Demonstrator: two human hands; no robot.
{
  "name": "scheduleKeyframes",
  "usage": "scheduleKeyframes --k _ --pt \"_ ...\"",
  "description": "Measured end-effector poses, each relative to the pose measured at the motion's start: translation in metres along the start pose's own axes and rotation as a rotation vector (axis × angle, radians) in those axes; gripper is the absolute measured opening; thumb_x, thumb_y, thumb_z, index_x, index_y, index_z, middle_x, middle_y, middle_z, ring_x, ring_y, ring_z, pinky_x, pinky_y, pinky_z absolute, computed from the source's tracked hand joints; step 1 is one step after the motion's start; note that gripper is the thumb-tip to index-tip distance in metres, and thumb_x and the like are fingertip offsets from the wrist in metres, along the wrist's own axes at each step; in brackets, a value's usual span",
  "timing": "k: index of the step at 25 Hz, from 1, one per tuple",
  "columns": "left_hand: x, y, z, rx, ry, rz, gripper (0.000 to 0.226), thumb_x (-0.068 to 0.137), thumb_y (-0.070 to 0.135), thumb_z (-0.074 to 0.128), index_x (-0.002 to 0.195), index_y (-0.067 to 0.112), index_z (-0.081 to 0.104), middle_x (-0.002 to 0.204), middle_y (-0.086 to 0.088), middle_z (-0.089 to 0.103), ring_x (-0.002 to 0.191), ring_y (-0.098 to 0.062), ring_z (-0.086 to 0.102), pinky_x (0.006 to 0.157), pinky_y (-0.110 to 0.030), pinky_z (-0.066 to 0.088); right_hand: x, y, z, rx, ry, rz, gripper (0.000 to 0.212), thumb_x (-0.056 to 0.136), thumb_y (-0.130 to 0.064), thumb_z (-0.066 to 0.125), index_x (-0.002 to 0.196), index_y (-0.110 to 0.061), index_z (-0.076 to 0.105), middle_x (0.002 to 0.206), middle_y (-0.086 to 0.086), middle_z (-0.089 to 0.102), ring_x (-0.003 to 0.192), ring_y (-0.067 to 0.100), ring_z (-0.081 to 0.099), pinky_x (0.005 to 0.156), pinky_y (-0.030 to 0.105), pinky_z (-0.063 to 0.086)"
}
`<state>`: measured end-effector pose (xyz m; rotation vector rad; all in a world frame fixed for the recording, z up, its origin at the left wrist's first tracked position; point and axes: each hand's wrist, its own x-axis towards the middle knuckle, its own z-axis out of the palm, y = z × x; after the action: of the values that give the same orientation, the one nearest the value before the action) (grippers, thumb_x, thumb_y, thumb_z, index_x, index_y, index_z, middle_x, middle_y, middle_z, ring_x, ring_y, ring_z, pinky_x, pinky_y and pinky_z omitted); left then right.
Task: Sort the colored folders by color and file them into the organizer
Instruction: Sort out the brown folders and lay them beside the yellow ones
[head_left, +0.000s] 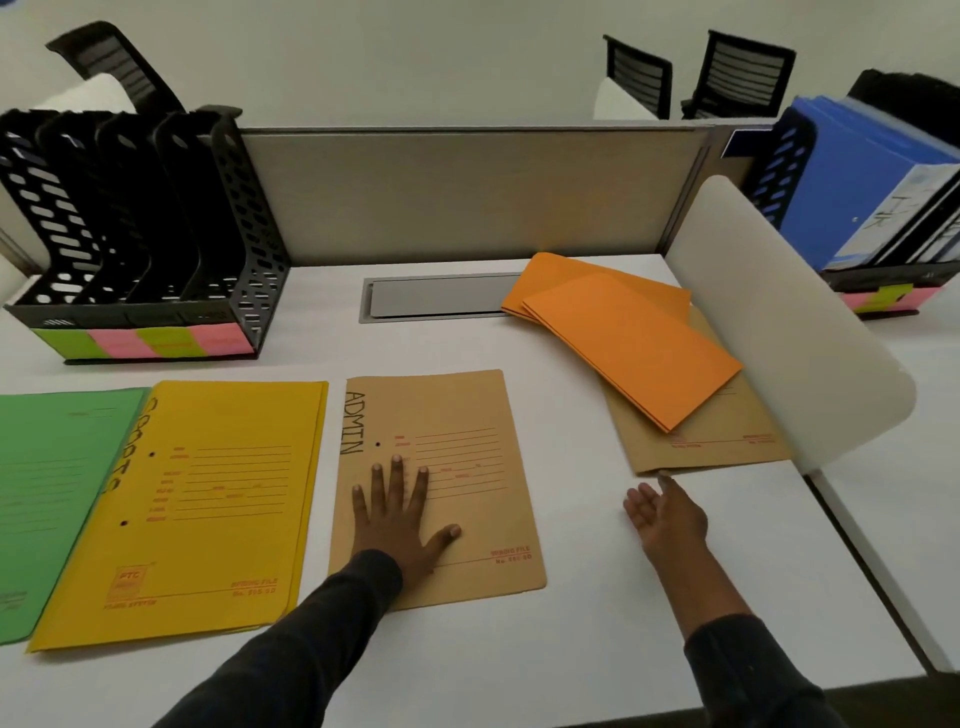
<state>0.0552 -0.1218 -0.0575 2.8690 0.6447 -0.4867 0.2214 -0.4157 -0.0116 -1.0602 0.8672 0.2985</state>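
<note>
Sorting folders, organizer (140, 234) empty.
Left hand (397, 514) flat on brown folder (457, 415); right hand (667, 512) open, empty, nearing orange folders (623, 338): may slide off.

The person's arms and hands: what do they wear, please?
Both arms wear long, dark, charcoal-like sleeves that end at the wrists. The left hand and the right hand are bare: no gloves, rings, watch or bracelet can be seen.
</note>
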Motion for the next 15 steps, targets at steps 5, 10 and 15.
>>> scheduleKeyframes --k 5,10,15 --pt "0.000 0.004 -0.005 -0.003 -0.025 -0.002 0.111 0.055 0.091 -0.018 0.142 0.026 -0.036 0.148 -0.009 -0.047 0.139 -0.036 -0.039 0.115 -0.059 -0.018 0.013 -0.016 0.005 0.003 -0.035 0.052 0.015 0.098 -0.019 0.059 0.095 -0.005 0.060 0.101 0.012 0.066 0.093 0.028 0.066 0.074 0.037 0.052" --pt "0.003 0.006 -0.007 0.036 -0.041 -0.011 0.108 0.066 0.091 -0.004 0.147 0.025 -0.031 0.150 -0.010 -0.044 0.140 -0.037 -0.036 0.115 -0.060 -0.015 0.020 -0.026 0.015 -0.093 0.019 0.058 0.024 0.090 -0.024 0.072 0.102 -0.007 0.062 0.081 0.008 0.060 0.068 0.018 0.059 0.061 0.032 0.052" --pt "0.005 0.026 -0.024 0.028 -0.009 -0.013 0.097 0.084 0.081 0.026 0.156 0.023 -0.005 0.162 -0.012 -0.019 0.149 -0.036 -0.018 0.117 -0.058 -0.010 -0.007 -0.027 0.025 0.005 -0.128 0.072 0.042 0.085 -0.016 0.076 0.123 -0.010 0.059 0.105 0.009 0.056 0.091 0.022 0.055 0.082 0.039 0.050"
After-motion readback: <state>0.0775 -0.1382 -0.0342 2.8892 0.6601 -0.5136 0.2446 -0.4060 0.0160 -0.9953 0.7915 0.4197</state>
